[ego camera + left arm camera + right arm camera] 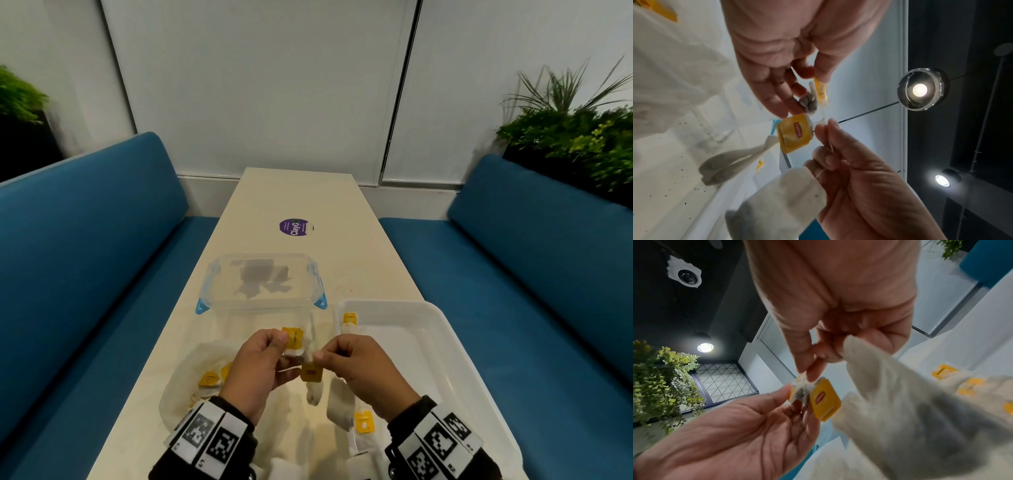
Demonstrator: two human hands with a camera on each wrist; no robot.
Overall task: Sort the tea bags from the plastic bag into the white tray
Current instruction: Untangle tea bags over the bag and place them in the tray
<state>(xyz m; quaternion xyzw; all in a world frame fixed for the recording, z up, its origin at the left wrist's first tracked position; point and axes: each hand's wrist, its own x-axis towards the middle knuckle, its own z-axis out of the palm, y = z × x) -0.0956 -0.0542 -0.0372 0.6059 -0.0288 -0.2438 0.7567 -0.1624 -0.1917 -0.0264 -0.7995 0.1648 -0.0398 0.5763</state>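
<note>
A long cream table (301, 195) is flanked by blue benches (85, 222). On it a clear lidded container (262, 282) is set beyond a white tray (442, 318), in which yellow-tagged tea bags (349, 319) are seen; the plastic bag (181, 383) is spread at the near left. Above the table, a small tea bag (807, 103) is pinched by the left hand (255, 368), and tea-bag strings are pinched by the right hand (359, 366), a yellow tag (311, 372) being hung between the two hands
</note>
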